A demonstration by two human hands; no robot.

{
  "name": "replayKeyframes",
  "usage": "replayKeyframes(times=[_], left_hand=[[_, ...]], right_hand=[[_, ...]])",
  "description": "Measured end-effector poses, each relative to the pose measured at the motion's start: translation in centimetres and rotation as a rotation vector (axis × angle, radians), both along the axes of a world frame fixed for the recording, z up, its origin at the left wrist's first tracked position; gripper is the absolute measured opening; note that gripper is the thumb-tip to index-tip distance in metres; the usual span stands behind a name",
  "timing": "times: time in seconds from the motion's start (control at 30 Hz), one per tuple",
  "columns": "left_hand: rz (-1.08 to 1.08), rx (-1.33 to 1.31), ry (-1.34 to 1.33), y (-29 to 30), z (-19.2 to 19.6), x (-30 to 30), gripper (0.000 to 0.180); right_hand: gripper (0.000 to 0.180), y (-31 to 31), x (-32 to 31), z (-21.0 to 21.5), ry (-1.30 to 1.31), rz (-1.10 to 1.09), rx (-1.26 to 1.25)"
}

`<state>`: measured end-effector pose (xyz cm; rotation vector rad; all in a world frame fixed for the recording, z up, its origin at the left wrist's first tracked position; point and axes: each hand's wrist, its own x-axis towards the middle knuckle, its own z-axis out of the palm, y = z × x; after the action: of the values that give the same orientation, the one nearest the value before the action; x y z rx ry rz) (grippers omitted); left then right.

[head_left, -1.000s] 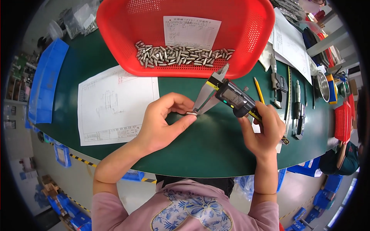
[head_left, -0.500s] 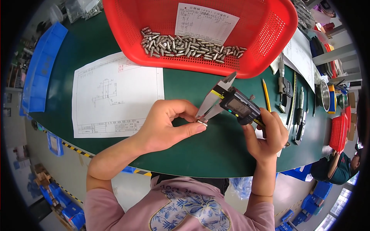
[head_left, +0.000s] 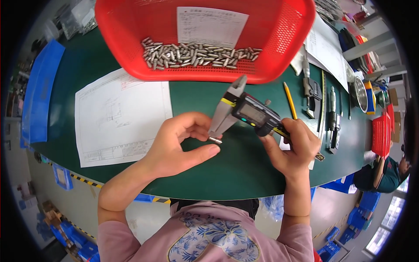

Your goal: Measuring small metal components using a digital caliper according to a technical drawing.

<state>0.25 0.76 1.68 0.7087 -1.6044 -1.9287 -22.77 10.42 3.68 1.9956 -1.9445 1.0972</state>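
Note:
My right hand (head_left: 296,146) is wrapped round a digital caliper (head_left: 257,114), its thumb under the display housing. The caliper's long jaws point down and left, close together, with a small metal pin (head_left: 215,140) at their tips. Beside the pin is my left hand (head_left: 181,142), its thumb apart from the pin and its curled fingers by the pin's left end. Whether those fingertips touch the pin is hard to make out. Beyond my hands, a red plastic basket (head_left: 144,75) holds many similar metal pins (head_left: 196,56) and a printed sheet (head_left: 211,26).
A drawing sheet (head_left: 124,118) lies left on the green table (head_left: 227,174); a blue tray (head_left: 41,94) stands farther left. To the right are a pencil (head_left: 290,100), two micrometers (head_left: 311,89), more papers (head_left: 327,52) and a metal bowl (head_left: 360,94). Another person (head_left: 384,177) is at far right.
My left thumb has come off the pin. The caliper jaws have drawn closer together. Basket, papers, hands and caliper all appear farther left in the picture.

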Motion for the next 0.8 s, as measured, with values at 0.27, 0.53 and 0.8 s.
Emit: replayKeyframes(times=[0.27, 0.53, 0.8], left_hand=[[0.01, 0.11, 0.004, -0.5, -0.3, 0.0, 0.018], [0.432, -1.078, -0.485, -7.3, -0.7, -2.2, 0.013], [0.419, -1.537, -0.59, -11.4, -1.6, -5.9, 0.01]], right_hand=[[0.035, -0.1, 0.1, -0.3, -0.024, -0.028, 0.032], [0.029, -0.3, -0.8, 0.0, -0.154, -0.19, -0.066], [0.03, -0.2, -0.9, 0.0, -0.139, -0.167, -0.086]])
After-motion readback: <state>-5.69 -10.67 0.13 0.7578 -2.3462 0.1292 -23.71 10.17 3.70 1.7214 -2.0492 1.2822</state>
